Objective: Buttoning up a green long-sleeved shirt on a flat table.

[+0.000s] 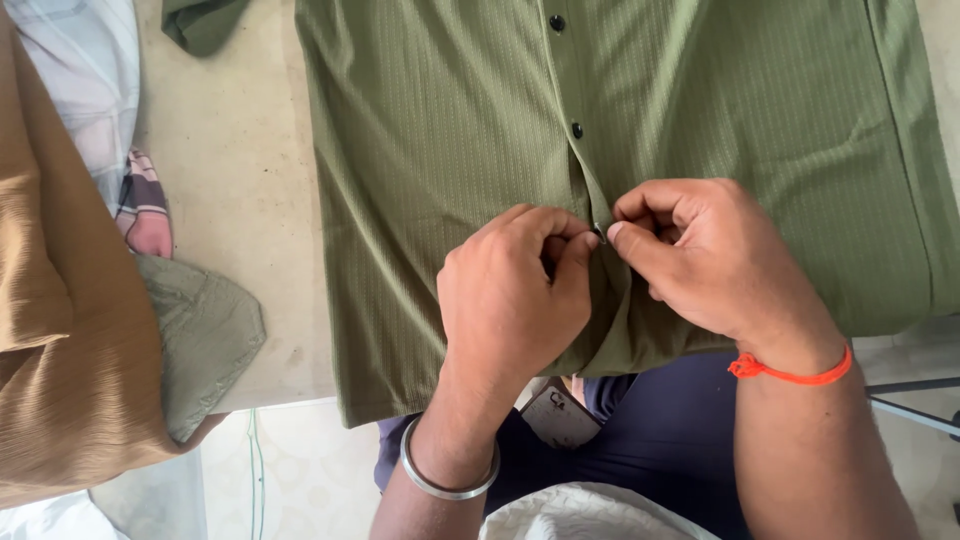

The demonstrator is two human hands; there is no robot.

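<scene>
Head view, looking straight down. Olive-green ribbed shirt [450, 150] spread flat on a pale worktable [235, 180], front placket running up the middle, hem hanging over the near table edge onto the lap.

Progress as judged: two dark buttons [557, 22] higher up the placket look fastened, placket lying closed there. Lower button [600, 235] only partly visible between the fingertips, seemingly mid-fastening. Any buttons below hidden under the hands; cannot tell whether more remain toward the hem.

Left hand [515, 290] curled, thumb and forefinger pinching the placket edge at the button. Steel bangle [448, 480] on that wrist. Right hand [705, 260] likewise closed in a pinch on the opposite placket edge, fingertips almost touching the left's. Orange thread band [790, 372] on the right wrist.

Edges and room: near table edge just under the hands, wrists crossing it. Shirt's left side seam well clear of the hands, bare tabletop beyond it. Shirt runs off frame to the right and top. Sleeve end [200, 22] at the upper left. Tan cloth [70, 340] heaped at the left with a grey-green piece [205, 330] beside it, both well apart from the shirt. Metal rod [915, 405] low at the right, off the table.
</scene>
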